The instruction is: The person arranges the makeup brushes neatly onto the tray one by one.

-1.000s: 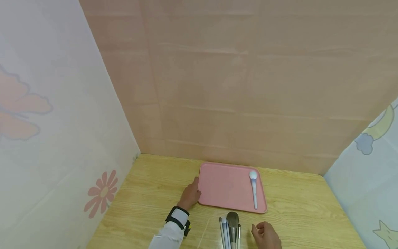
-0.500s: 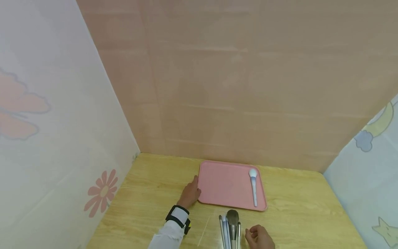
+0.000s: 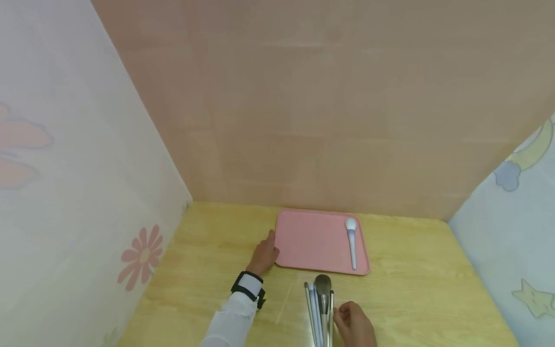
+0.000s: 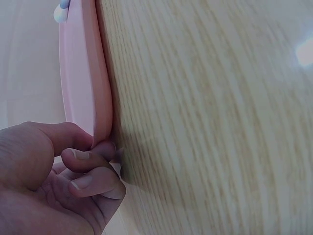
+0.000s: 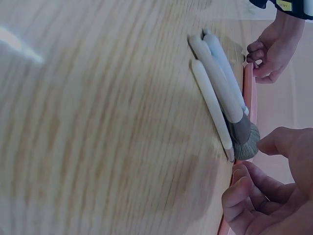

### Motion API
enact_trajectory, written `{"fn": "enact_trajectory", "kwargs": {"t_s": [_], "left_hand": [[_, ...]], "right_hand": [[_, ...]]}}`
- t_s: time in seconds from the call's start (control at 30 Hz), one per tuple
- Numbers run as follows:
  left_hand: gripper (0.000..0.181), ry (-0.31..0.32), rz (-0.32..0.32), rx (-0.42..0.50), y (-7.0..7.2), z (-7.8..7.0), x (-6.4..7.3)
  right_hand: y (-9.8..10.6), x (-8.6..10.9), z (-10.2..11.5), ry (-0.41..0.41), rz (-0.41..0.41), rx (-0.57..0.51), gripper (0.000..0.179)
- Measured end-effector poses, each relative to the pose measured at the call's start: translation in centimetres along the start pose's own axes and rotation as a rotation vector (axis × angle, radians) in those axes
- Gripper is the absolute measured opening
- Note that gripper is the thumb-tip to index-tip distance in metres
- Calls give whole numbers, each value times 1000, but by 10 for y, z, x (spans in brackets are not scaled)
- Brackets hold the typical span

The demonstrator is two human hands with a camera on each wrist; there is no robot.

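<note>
My left hand [image 3: 263, 254] holds the left edge of a pink tray [image 3: 310, 241]. In the left wrist view the thumb [image 4: 73, 136] lies on the tray's rim while the other fingers curl at its side. On the tray's right part lies a white-headed makeup brush [image 3: 352, 246]. Several more makeup brushes lie side by side in front of the tray, among them a large one with dark bristles [image 3: 323, 284]. My right hand [image 3: 356, 325] is just right of these, fingers loosely bent and nothing between them. Its fingertips are close to a slim brush [image 3: 331, 313] at the bunch's right edge.
All of this is on a wood-grain table [image 3: 412, 274]. A plain tan backdrop [image 3: 321, 120] rises behind it. White panels with flower and star prints, the left panel [image 3: 108, 183] and the right panel [image 3: 511, 236], flank both sides.
My right hand has moved left, nearer the brushes. The view has tilted slightly down, so the table sits higher in it. The left hand stays at the tray's edge.
</note>
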State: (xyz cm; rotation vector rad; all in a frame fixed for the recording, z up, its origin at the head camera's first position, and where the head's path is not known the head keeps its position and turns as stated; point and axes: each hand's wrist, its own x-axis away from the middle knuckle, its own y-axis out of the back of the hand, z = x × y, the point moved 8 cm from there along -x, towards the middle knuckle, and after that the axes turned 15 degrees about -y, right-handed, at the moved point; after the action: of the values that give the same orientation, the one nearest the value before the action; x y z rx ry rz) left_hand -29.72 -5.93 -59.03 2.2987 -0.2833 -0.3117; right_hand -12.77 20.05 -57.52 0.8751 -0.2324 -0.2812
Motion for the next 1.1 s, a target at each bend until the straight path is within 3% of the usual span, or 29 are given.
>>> {"fn": "enact_trajectory", "kwargs": {"t_s": [0.43,0.63,0.83,1.1], "left_hand": [[35,56,32,24,0,0,9],[33,46,36,34,1,-7,16],[35,60,39,47,0,-8,20],[35,66,47,37,-2,-8,20]], "right_hand": [[-5,17,6,-31,56,11,13],[-14,23,3,-56,127,6,15],[-19,30,3,-37,137,12,17],[-24,32,3,-75,164,36,20]]}}
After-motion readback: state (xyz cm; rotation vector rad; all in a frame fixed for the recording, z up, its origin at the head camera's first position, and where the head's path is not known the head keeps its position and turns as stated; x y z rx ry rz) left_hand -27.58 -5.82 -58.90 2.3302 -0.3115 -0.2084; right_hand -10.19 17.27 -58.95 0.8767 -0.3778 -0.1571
